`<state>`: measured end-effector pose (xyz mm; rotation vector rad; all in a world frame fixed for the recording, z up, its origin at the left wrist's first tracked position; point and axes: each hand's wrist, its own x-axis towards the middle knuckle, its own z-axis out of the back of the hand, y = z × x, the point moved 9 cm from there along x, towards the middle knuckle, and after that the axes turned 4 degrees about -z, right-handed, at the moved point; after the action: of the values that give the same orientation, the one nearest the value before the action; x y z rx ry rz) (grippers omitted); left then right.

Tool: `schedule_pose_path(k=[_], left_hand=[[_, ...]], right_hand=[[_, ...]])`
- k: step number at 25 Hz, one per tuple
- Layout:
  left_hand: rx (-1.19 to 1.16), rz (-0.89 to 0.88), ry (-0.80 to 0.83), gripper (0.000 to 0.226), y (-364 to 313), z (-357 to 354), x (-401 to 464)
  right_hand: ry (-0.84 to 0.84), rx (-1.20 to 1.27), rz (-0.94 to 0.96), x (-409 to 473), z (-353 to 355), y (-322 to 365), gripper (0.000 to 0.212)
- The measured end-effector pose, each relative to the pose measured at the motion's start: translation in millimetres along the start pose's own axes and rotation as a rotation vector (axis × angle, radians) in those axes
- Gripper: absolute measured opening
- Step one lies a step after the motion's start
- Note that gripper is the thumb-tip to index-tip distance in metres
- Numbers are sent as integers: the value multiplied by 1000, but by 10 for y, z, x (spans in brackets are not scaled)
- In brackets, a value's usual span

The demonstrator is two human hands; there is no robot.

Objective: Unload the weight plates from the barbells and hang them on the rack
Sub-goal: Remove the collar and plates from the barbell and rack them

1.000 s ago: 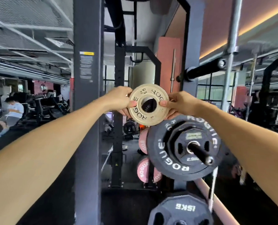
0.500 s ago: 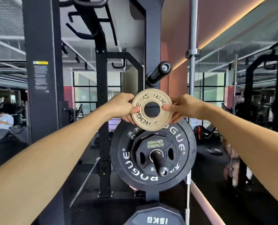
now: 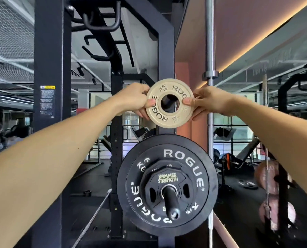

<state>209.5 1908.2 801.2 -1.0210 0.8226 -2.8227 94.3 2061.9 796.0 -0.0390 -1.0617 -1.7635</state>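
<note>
Both hands, left (image 3: 134,100) and right (image 3: 209,102), pinch the tan Rogue change plate (image 3: 169,103), not yet on a peg. Black 5 kg Rogue plate (image 3: 167,183) and smaller Hammer Strength plate (image 3: 167,185) already hung below.

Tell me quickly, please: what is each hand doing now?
Left hand: fingers pinch the left edge of the small tan plate.
Right hand: fingers pinch its right edge.
</note>
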Motion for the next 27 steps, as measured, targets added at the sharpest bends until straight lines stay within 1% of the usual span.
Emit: schedule_pose_path(k=[4,8,12,15,17,21,27], left_hand=[[25,-47,-30,20,-243,139,180],[42,-40,-36,20,-242,142,300],[54,-41,-67,16,-126,59,440],[32,-50,-141,19,-28,16,579],[10,-59,-200,21,69,-15,665],[29,-91,-307,21,303,-87,879],[61,-51,-358,19,590,-156,1255]], right_hand=[[-14,-1,8,82,251,145,22],[-21,-2,-9,208,317,88,19],[-34,31,-19,358,314,-77,18],[-62,53,-12,475,332,-214,27],[-116,55,-8,591,331,-323,30],[-232,68,13,836,338,-501,27],[-266,48,-3,1241,300,-786,28]])
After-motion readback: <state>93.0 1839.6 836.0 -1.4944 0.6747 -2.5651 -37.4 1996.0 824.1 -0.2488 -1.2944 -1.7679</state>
